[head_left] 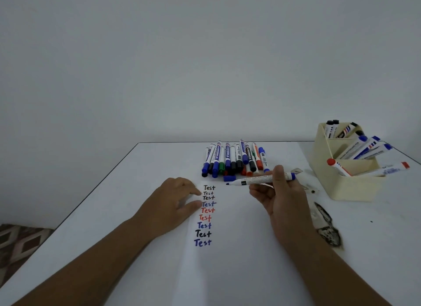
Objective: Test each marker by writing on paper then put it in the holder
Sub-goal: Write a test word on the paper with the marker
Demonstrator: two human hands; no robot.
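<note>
"Test" nine times down the paper; uncapped marker in right hand

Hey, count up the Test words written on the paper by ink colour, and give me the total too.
Black Test words: 4
Blue Test words: 3
Red Test words: 2
Total on the paper: 9
</note>
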